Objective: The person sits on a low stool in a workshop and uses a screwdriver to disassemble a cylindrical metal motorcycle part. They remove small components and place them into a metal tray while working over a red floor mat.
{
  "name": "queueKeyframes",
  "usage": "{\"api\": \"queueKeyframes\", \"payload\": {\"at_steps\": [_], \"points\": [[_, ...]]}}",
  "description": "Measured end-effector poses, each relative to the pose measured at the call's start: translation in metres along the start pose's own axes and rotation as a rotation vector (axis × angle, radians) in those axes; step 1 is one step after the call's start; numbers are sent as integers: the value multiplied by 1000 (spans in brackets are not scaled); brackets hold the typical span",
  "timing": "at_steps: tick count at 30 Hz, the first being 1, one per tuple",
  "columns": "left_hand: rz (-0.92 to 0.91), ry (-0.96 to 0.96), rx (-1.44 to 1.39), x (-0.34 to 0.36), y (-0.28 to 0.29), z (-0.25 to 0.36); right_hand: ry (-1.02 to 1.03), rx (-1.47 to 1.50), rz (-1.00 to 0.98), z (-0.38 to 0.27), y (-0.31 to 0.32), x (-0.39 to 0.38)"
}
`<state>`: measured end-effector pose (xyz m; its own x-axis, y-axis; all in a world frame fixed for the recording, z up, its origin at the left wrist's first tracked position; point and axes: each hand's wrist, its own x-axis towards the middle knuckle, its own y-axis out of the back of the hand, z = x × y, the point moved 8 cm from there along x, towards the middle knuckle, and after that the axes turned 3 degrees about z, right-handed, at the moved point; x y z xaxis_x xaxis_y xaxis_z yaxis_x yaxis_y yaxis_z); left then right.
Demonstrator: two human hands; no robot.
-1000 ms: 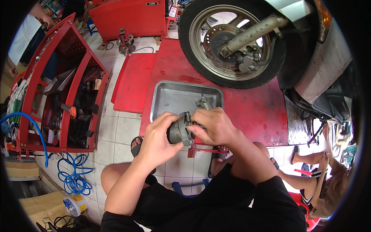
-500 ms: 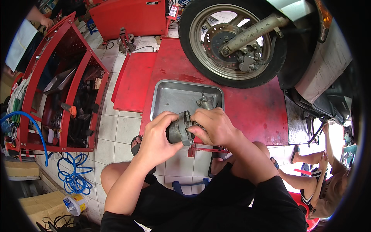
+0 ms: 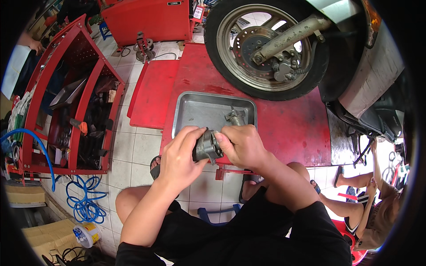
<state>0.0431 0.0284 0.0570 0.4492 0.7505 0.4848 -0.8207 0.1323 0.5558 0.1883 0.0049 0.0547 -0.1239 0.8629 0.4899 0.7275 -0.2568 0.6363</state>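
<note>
We find the grey metal housing (image 3: 206,148) held up between both hands, just off the near edge of the tray. Taking it as clock centre, we note the left hand (image 3: 181,154) at 9 o'clock, its grip closed around the round body, fingers above and thumb below. The right hand (image 3: 243,144) is at 3 o'clock, its grip closed on the opposite end, thumb against the rim; we cannot tell how its hidden fingers lie. At 12 o'clock we record the metal tray (image 3: 195,107), with a second metal part (image 3: 236,117) inside it towards 1 o'clock. Both sit on the red worktop (image 3: 293,128). A motorcycle wheel (image 3: 248,48) stands at 1 o'clock, a red shelf unit (image 3: 88,102) towards 10 and a coiled blue hose (image 3: 85,201) at 8. We observe a seated person (image 3: 377,219) near 4 o'clock.
</note>
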Motion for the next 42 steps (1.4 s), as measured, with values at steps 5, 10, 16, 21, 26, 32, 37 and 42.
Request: {"api": "queueKeyframes", "payload": {"at_steps": [5, 10, 16, 21, 26, 32, 37, 42], "points": [[63, -144, 89, -1, 2, 7, -81, 49, 37, -3, 4, 1], [40, -103, 80, -2, 0, 4, -231, 135, 8, 4, -1, -2], [1, -7, -61, 0, -3, 0, -154, 110, 81, 0, 2, -3], [-6, 2, -53, 0, -3, 0, -223, 99, 48, 3, 1, -3], [6, 35, -91, 3, -4, -5, -464, 171, -143, 15, -3, -4], [-11, 96, -179, 5, -6, -15, -30, 26, -93, -3, 10, 3], [-11, 95, -193, 4, -7, -11, -61, 103, -81, -1, 8, 1], [-17, 94, -186, 5, -6, -11, -68, 91, -57, -2, 7, 0]]}}
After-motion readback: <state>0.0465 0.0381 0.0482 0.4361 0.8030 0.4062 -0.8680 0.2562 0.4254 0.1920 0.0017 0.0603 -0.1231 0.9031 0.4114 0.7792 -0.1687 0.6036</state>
